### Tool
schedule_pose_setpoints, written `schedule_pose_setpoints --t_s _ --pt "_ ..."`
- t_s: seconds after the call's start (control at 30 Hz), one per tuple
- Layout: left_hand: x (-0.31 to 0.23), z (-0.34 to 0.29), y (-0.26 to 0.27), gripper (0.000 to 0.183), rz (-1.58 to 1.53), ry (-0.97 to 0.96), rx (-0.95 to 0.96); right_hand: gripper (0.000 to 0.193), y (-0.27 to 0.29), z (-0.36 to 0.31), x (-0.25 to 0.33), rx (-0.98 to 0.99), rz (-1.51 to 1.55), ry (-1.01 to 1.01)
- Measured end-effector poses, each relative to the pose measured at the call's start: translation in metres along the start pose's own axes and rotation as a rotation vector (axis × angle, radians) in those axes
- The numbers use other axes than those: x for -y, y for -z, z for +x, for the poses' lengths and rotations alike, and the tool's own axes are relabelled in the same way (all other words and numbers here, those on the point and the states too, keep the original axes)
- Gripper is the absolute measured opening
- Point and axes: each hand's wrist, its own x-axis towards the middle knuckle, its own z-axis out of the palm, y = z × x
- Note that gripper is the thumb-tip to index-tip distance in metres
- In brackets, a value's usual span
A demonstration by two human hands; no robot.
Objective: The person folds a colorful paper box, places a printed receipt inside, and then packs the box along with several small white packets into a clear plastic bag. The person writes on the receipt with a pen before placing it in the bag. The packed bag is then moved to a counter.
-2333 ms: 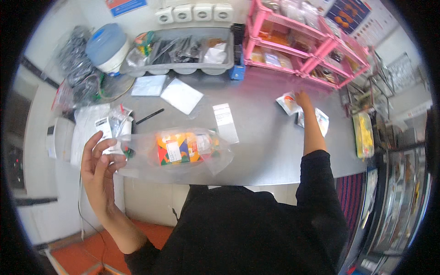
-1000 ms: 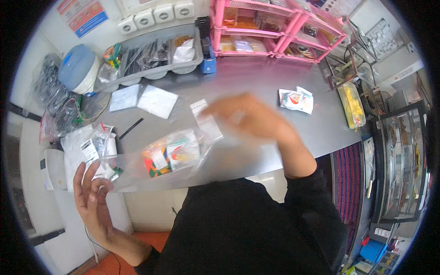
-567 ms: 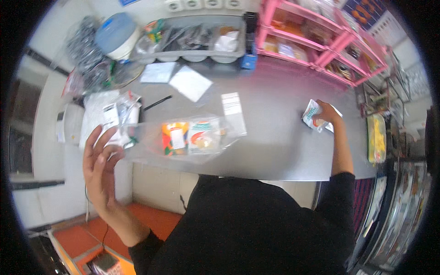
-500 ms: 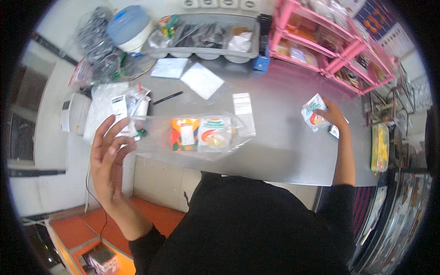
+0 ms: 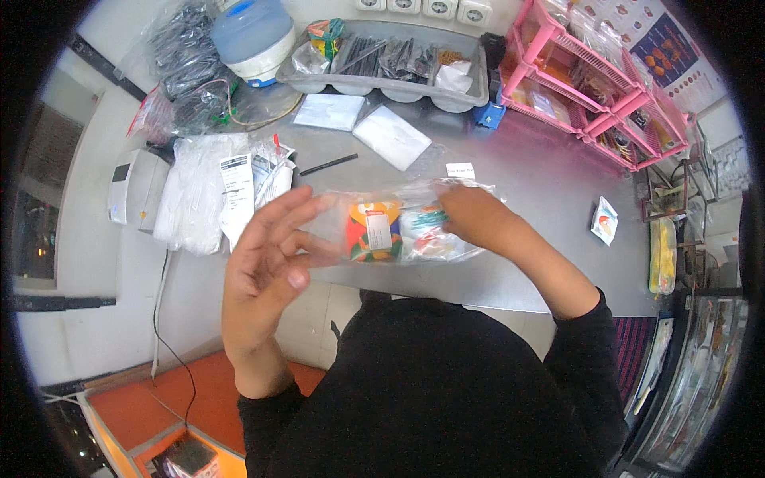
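Observation:
A clear plastic bag [image 5: 331,229] is held level in front of me, over the table's near edge. It contains an orange, blue and green box with a white label [image 5: 377,231] and, beside it, a white packet with red and green print [image 5: 430,235]. My left hand [image 5: 275,263] has the bag's left end between thumb and fingers; the other fingers are spread. At the bag's right end, my right hand [image 5: 476,217] has its fingers curled onto a white packet, partly hidden by the hand. Another white packet [image 5: 604,221] lies alone at the table's right.
A grey tray of wrapped black cutlery [image 5: 382,73] stands at the back beside pink stacked baskets [image 5: 558,68]. White paper sheets [image 5: 392,137], a black pen [image 5: 328,165] and a pile of white bags [image 5: 195,187] lie on the metal table [image 5: 526,263]. A yellow-filled box [image 5: 662,255] sits far right.
My right hand has come from the table's right side, where it gripped a white packet, to the bag. My left hand and the bag sit further right in view.

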Motion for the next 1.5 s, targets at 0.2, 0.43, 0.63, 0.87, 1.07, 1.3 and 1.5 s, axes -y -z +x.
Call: schedule_pose_setpoints --t_s 0.2,0.43,0.63,0.87,1.07,1.3,1.5 --pt "0.0 0.008 0.004 0.079 -0.019 0.031 0.068 0.039 -0.036 -0.007 -0.003 -0.34 -0.417 0.279" --pt "-0.001 0.012 0.002 0.078 0.012 0.015 0.082 0.038 -0.027 0.013 0.01 0.157 -0.103 0.023" --pt "0.0 0.005 0.001 0.077 0.016 0.009 -0.039 0.039 -0.018 0.023 0.032 0.349 -0.222 0.224" --pt "0.0 0.006 0.0 0.082 0.16 -0.009 -0.066 0.028 0.03 -0.075 -0.12 -0.554 0.415 0.209" --pt "-0.002 -0.007 -0.011 0.083 0.297 0.01 -0.242 0.09 -0.045 -0.203 -0.406 -0.551 0.009 -1.501" --pt "-0.009 -0.006 -0.024 0.071 0.195 -0.001 -0.242 0.093 -0.06 -0.168 -0.373 -0.549 0.406 -0.91" --pt "-0.007 -0.003 -0.016 0.072 0.132 -0.003 -0.178 0.098 0.021 -0.062 -0.084 -0.509 0.873 0.348"
